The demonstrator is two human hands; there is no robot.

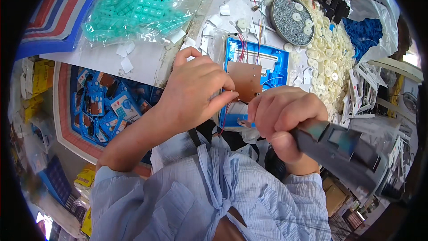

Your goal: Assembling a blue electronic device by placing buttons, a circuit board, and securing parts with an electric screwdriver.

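My right hand [287,122] is wrapped round a black electric screwdriver [341,147], its thin tip pointing left toward a brown circuit board [244,78]. The board lies in a blue plastic housing [280,64] with red and dark wires [242,49] running from it. My left hand [196,87] has thumb and forefinger pinched together at the board's lower left edge, close to the screwdriver tip. Whatever lies between those fingertips is too small to make out. Both hands cover part of the housing's lower end.
A round dish of small screws [290,18] stands behind the housing. Cream plastic discs [327,53] are heaped at right. Green keypads in a clear bag [138,6] lie far left. Below them, a bin [60,102] holds blue assembled units [104,107]. White frames [361,89] are piled right.
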